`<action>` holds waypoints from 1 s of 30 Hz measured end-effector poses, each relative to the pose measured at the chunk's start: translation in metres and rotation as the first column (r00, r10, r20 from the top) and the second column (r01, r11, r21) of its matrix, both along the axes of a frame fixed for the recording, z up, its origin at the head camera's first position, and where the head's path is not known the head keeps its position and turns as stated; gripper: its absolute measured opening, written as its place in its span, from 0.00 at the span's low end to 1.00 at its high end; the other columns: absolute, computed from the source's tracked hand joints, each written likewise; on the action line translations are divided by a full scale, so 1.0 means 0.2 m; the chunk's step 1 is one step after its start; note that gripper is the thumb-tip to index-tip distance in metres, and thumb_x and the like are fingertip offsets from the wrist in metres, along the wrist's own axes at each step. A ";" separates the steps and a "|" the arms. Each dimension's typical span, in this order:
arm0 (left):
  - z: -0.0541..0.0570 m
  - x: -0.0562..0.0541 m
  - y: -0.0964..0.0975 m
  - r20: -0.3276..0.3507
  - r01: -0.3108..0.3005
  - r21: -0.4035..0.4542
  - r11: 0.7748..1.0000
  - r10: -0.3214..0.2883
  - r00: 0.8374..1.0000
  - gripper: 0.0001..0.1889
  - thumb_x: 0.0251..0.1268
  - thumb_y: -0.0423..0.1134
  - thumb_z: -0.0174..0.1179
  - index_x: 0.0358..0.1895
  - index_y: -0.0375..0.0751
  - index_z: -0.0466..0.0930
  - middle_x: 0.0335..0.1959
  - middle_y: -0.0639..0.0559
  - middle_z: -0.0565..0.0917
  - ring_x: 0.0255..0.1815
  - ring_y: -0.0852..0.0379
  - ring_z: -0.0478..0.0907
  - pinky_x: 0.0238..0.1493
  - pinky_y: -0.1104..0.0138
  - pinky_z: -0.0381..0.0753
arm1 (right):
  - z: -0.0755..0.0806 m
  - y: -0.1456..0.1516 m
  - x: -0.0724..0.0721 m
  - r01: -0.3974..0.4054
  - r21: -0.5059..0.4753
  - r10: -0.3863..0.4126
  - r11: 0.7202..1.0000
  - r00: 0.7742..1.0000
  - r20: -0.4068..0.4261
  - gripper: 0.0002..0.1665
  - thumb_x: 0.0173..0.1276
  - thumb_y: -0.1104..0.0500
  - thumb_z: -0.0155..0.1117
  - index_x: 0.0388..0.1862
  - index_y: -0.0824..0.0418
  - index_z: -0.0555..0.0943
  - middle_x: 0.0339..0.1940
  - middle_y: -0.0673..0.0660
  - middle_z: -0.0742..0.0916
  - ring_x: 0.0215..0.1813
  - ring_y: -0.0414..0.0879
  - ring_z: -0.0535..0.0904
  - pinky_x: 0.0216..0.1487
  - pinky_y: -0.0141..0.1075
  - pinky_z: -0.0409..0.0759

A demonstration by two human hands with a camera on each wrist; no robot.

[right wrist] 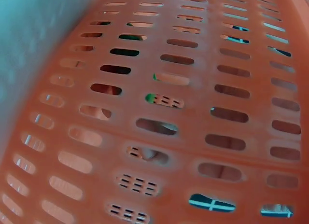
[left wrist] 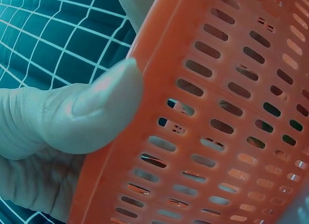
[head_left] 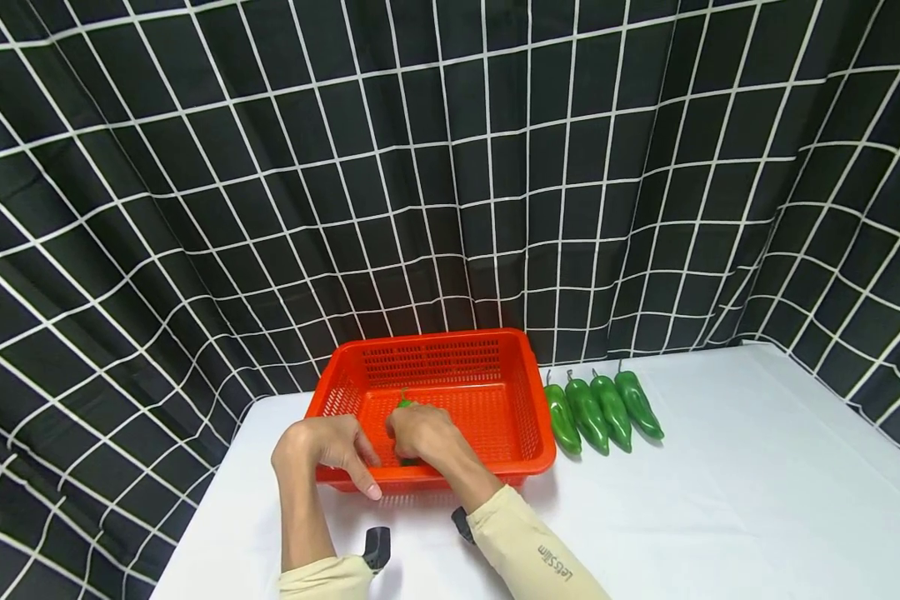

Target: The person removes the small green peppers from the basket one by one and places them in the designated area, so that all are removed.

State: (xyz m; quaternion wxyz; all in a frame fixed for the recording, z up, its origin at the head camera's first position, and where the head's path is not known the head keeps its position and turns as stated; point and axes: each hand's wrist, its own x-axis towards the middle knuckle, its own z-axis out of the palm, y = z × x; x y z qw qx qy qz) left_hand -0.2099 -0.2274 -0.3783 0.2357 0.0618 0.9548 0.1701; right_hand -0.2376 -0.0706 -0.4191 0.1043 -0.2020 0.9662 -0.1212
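A red plastic basket (head_left: 450,340) with slotted walls stands on the white table. Inside it, toward the left, lies a green pepper (head_left: 406,403), mostly hidden under my right hand (head_left: 426,433), whose curled fingers hold it. My left hand (head_left: 330,442) grips the basket's front rim at the left, fingers inside and thumb over the edge. In the left wrist view the thumb (left wrist: 91,113) lies against the orange-looking rim (left wrist: 140,84). Through the slots of the basket wall (right wrist: 193,142) in the right wrist view, bits of green show.
Several green peppers (head_left: 587,415) lie side by side just right of the basket, stems toward the back. White cloth (head_left: 757,483) covers the table. A black curtain with a white grid (head_left: 495,167) hangs behind and at both sides.
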 end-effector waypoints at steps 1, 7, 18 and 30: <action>0.00 0.00 0.00 -0.001 0.006 0.002 1.000 -0.006 1.000 0.21 0.38 0.46 0.87 0.41 0.52 0.95 0.42 0.58 0.92 0.42 0.61 0.77 0.43 0.65 0.77 | 0.00 0.00 0.00 0.003 -0.001 -0.003 1.000 1.000 -0.001 0.09 0.63 0.64 0.71 0.40 0.51 0.89 0.36 0.50 0.89 0.33 0.43 0.77 0.41 0.43 0.82; 0.01 0.00 0.01 -0.001 -0.002 -0.001 1.000 0.002 1.000 0.21 0.36 0.47 0.87 0.40 0.53 0.95 0.40 0.60 0.91 0.43 0.61 0.78 0.44 0.64 0.78 | -0.01 0.00 0.01 0.020 0.000 -0.020 1.000 1.000 -0.024 0.11 0.64 0.66 0.68 0.25 0.52 0.82 0.28 0.49 0.83 0.30 0.43 0.72 0.37 0.41 0.79; 0.00 -0.01 0.00 -0.009 -0.006 -0.012 1.000 0.006 1.000 0.22 0.37 0.46 0.87 0.42 0.52 0.95 0.43 0.60 0.91 0.44 0.61 0.79 0.46 0.63 0.79 | -0.02 0.00 0.01 0.028 -0.006 -0.028 1.000 0.994 -0.110 0.10 0.63 0.68 0.68 0.27 0.54 0.83 0.31 0.51 0.87 0.35 0.45 0.81 0.43 0.44 0.84; -0.01 -0.01 0.00 0.008 0.012 0.022 1.000 -0.012 1.000 0.21 0.39 0.43 0.87 0.42 0.52 0.95 0.44 0.59 0.92 0.45 0.61 0.79 0.46 0.63 0.79 | -0.01 0.04 0.03 0.014 -0.077 -0.023 0.997 0.994 -0.109 0.16 0.56 0.69 0.70 0.17 0.53 0.76 0.21 0.47 0.77 0.29 0.43 0.74 0.34 0.40 0.76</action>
